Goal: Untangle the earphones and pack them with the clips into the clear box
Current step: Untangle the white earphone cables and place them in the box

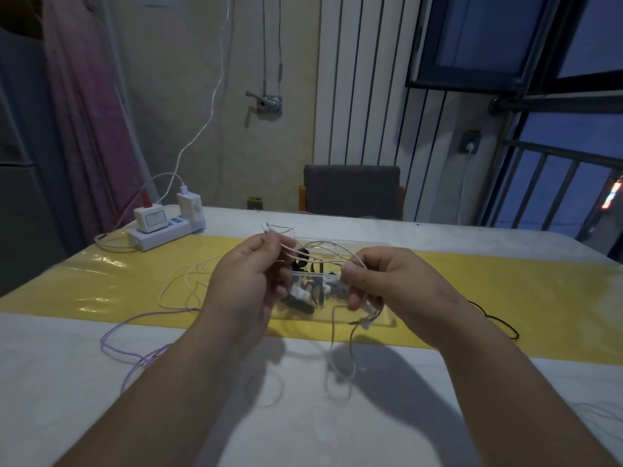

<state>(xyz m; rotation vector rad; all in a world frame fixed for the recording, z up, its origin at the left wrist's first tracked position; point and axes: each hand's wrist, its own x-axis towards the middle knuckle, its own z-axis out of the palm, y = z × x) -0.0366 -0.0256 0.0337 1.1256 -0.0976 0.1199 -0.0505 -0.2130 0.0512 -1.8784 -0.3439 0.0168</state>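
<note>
My left hand and my right hand are raised above the table, each pinching strands of a white earphone cable stretched between them. More of that cable hangs from my right hand down to the table. Behind and below my hands lies the clear box on the yellow mat, holding dark and white clips, partly hidden by my fingers. A purple earphone cable lies at the left, another white cable loops on the mat, and a black cable lies at the right.
A white power strip with chargers plugged in sits at the table's far left. A grey chair stands behind the far edge. The yellow mat runs across the white table.
</note>
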